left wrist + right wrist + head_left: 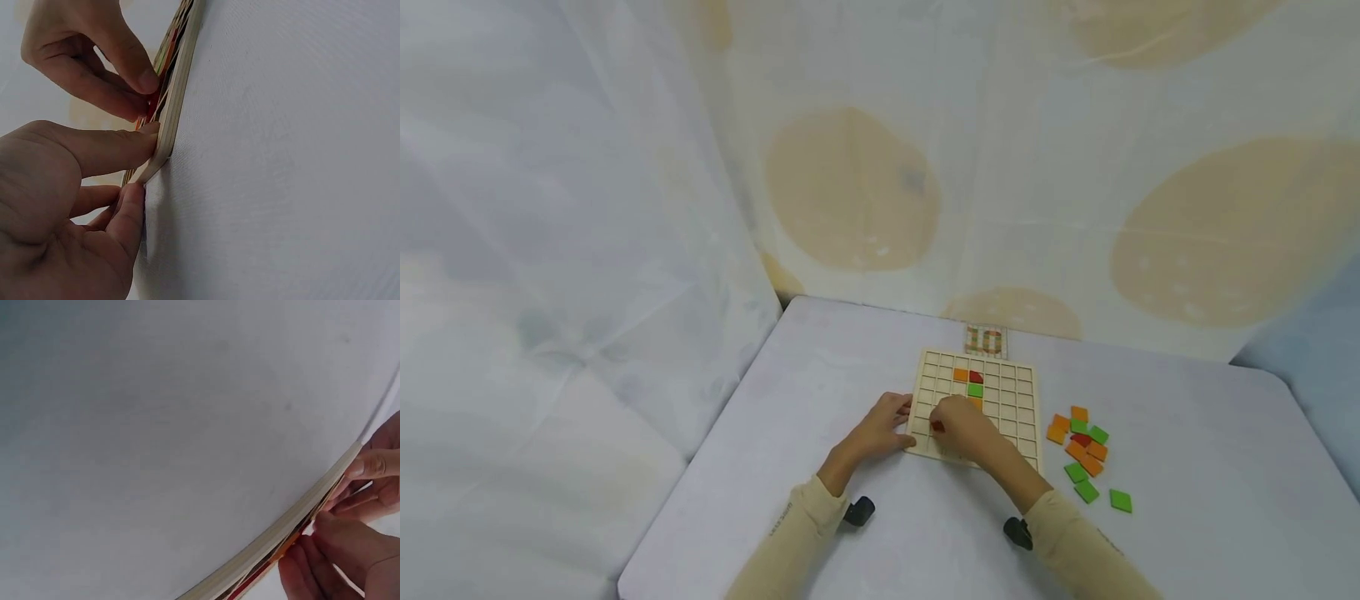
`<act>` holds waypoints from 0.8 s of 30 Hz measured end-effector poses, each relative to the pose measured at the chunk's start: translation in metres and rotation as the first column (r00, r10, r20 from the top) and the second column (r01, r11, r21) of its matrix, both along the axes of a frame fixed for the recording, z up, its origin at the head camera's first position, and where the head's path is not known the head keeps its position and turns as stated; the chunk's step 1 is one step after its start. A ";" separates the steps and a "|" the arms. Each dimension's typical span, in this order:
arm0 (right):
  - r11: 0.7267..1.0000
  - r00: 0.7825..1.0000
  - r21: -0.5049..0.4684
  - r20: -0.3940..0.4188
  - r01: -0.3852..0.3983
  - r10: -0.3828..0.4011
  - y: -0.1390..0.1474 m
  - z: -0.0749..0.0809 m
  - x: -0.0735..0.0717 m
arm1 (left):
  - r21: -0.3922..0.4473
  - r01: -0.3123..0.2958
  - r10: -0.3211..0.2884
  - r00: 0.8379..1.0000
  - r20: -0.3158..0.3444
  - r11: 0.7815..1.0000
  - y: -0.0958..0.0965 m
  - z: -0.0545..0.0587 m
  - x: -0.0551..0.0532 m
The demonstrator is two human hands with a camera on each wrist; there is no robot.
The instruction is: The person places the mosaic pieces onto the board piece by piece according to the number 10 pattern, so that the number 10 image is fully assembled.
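Note:
A pale wooden grid board [1015, 397] lies on the table. My left hand [880, 428] holds it at the near left corner, with the thumb on the front edge and the fingers along the left side. Over the lower left cells, my right hand [964, 427] pinches a small red tile [937, 426] between thumb and fingers, close to the board's surface. Farther up the grid sit an orange tile [960, 375], a red tile [976, 377] and a green tile [975, 390]. Another orange tile [975, 402] is partly covered by the right hand.
Right of the board, loose tiles lie scattered, among them an orange one [1079, 413] and a green one [1121, 501]. Behind the board is a small patterned card [986, 341]. Patterned cloth [850, 192] hangs along the table's back edge.

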State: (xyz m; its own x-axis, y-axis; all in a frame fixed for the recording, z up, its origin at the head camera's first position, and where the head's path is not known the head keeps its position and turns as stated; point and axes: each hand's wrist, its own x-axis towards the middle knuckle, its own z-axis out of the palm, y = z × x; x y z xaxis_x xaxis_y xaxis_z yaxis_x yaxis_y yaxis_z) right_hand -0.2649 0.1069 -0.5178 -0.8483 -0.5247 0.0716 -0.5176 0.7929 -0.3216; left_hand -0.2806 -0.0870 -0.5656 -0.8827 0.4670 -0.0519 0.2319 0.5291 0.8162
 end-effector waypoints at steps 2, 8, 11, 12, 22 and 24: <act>0.998 0.999 -0.055 0.037 -0.003 0.005 0.006 0.001 0.000 | -0.005 -0.004 0.004 1.000 0.004 1.000 0.000 -0.001 0.000; 0.983 0.994 -0.163 0.086 0.084 -0.071 0.040 0.011 -0.002 | -0.007 -0.009 0.009 1.000 -0.002 1.000 0.001 -0.006 0.000; 0.979 0.993 -0.170 0.055 0.113 -0.105 0.066 0.018 -0.003 | -0.007 -0.012 0.012 1.000 -0.007 1.000 0.001 -0.006 0.001; 0.978 0.992 -0.168 0.044 0.120 -0.114 0.076 0.020 -0.002 | -0.007 -0.013 0.013 1.000 -0.007 1.000 0.001 -0.005 0.001; 0.928 0.930 -0.119 0.156 0.354 -0.334 0.169 0.020 0.016 | -0.007 -0.012 0.012 1.000 -0.006 1.000 0.002 -0.004 0.004; 0.917 0.915 -0.099 0.171 0.386 -0.366 0.183 0.017 0.021 | -0.009 -0.013 0.013 1.000 -0.002 1.000 0.002 -0.004 0.004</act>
State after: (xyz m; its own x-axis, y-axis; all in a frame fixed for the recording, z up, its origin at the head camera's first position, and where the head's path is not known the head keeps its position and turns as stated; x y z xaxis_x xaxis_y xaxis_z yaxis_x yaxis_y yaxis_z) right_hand -0.2436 0.2895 -0.5010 -0.9869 -0.1595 -0.0227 -0.1289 0.8664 -0.4824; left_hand -0.2765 -0.0851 -0.5695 -0.8887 0.4553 -0.0543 0.2269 0.5396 0.8108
